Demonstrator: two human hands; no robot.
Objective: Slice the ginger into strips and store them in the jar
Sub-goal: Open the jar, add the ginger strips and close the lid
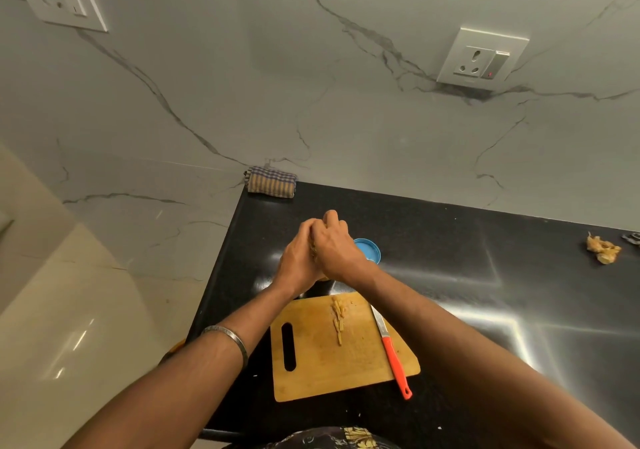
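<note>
Both hands, left (298, 264) and right (336, 248), cupped together (grip unclear) near the counter's left edge (221, 261).

Both hands, left hand (298, 261) and right hand (337, 251), cover the jar beneath them. The blue lid (369, 249) peeks half-hidden behind the right hand.

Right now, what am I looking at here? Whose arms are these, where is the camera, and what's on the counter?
There is no machine: a person wears a camera on the head, looking down at their own arms. The left hand and right hand are pressed together holding ginger strips; the jar is hidden beneath them. A blue lid lies beside them. On the wooden cutting board lie more strips and an orange-handled knife. Ginger peels and a folded cloth sit farther off.
</note>
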